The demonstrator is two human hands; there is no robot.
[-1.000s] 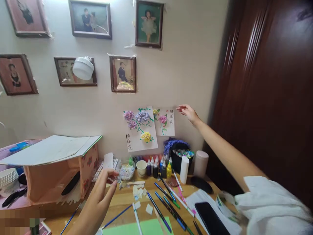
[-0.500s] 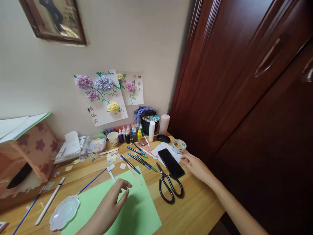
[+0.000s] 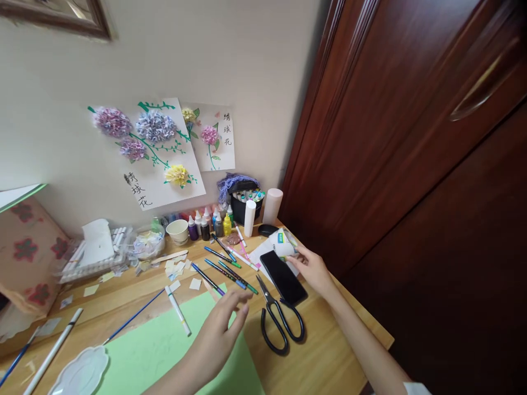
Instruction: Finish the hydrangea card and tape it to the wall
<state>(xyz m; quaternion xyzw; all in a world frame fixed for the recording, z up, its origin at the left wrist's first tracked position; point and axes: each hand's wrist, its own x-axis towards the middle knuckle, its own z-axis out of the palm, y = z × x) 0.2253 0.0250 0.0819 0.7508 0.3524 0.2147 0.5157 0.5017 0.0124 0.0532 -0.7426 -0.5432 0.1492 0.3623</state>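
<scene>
The right arm slants in from the front across the right edge of the tabletop, wrist low, and the right hand pinches the tape roll between thumb and fingers, the roll tipped up near the far right corner, just beyond the phone. The left forearm rises from the front edge, and the left hand hangs over the green sheet, fingers bent forward, thumb spread moderately wide from them, left of the scissors.
</scene>
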